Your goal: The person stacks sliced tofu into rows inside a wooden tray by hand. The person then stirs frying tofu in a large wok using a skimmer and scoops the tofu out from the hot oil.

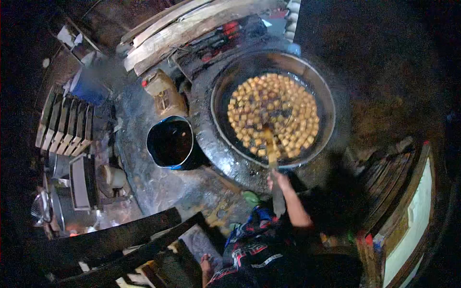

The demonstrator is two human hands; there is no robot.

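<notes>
A large round frying pan (214,122) holds dark oil and many golden-brown cubes (302,117) that look like tofu. My right hand (280,182) is closed around the handle of a long wooden spatula (272,151), just outside the pan's near rim. The spatula slants over that rim, and its far end is among the cubes, partly hidden by them. Low in the view, my left hand (205,264) is beside a grey board (199,242). Its fingers are too small and dim to make out clearly.
Left of the pan stands a blue-rimmed bucket (152,152) with dark contents, and behind it a grimy jerrycan (165,93). Firewood planks (177,29) lie beyond the pan. Wooden racks (65,122) are at far left, and a wooden frame (418,206) leans at lower right.
</notes>
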